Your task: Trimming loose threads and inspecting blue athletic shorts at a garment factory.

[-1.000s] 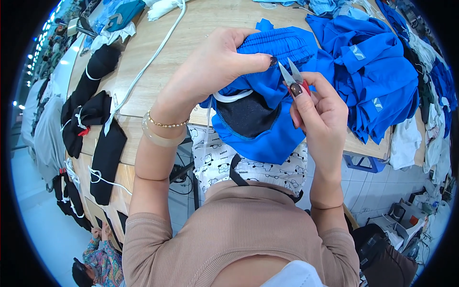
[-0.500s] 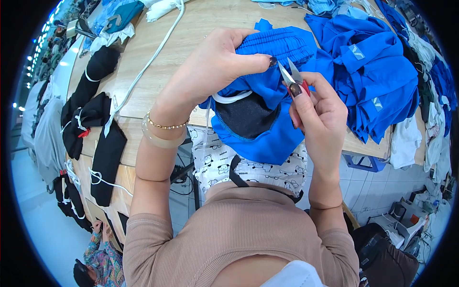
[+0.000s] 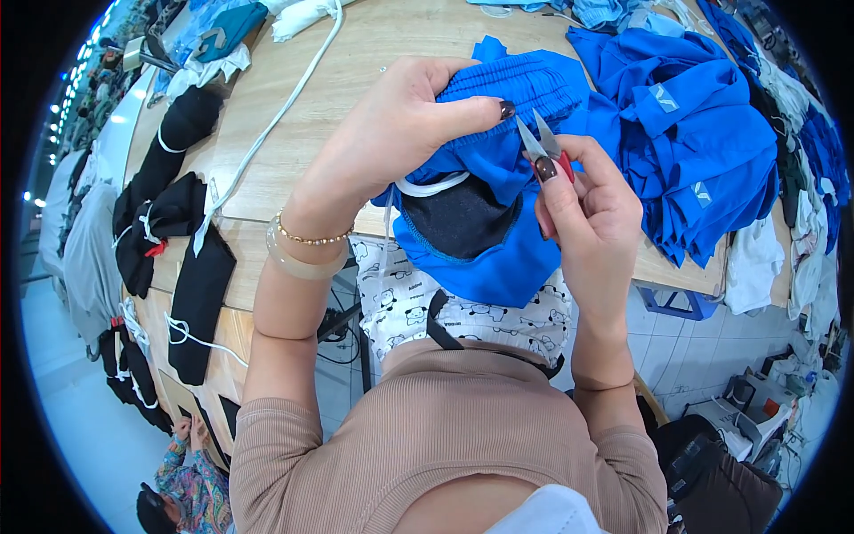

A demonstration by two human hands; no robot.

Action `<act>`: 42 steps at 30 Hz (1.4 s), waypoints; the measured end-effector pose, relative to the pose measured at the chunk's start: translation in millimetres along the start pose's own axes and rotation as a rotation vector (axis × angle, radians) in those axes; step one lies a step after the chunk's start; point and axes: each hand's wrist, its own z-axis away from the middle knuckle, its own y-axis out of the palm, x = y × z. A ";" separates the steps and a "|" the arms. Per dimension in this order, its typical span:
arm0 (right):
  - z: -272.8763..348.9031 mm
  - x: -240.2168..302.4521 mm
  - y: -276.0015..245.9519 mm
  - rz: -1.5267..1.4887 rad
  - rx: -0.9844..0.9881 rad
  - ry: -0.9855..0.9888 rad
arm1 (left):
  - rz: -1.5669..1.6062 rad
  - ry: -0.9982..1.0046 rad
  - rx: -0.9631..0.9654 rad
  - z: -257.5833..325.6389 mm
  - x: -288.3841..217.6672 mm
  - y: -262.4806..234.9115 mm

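Note:
A bright blue garment point(image 3: 485, 280) with a gathered elastic waistband point(image 3: 516, 82) hangs over the table's near edge. My left hand point(image 3: 418, 116) grips it at the waistband, thumb on top and fingers hidden behind the cloth. Below that hand show a white cord point(image 3: 431, 185) and a black inner panel point(image 3: 463, 218). My right hand point(image 3: 592, 205) holds a pair of thread snips point(image 3: 539, 138) with red on the handle. The snips' pointed blades are apart, beside the waistband and close to my left thumb.
A pile of blue garments point(image 3: 703, 133) lies on the table to the right. Black rolled bundles tied with white cord point(image 3: 203, 303) lie at the left, near a long white cord point(image 3: 276, 116). Another person point(image 3: 191, 476) sits at the lower left. A blue plastic crate point(image 3: 676, 303) stands below the table.
My right hand and the snips have shifted very slightly to the left. My left hand still grips the waistband, barely moved.

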 end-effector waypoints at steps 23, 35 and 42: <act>5.1 -14.8 5.0 0.244 -0.159 -0.315 | 0.169 0.032 -0.098 3.5 2.5 16.8; 6.3 -14.9 4.0 0.263 -0.149 -0.279 | 0.249 0.077 -0.166 3.8 5.3 24.9; 7.2 -13.6 4.2 0.232 -0.151 -0.242 | 0.243 0.099 -0.183 4.4 5.8 26.2</act>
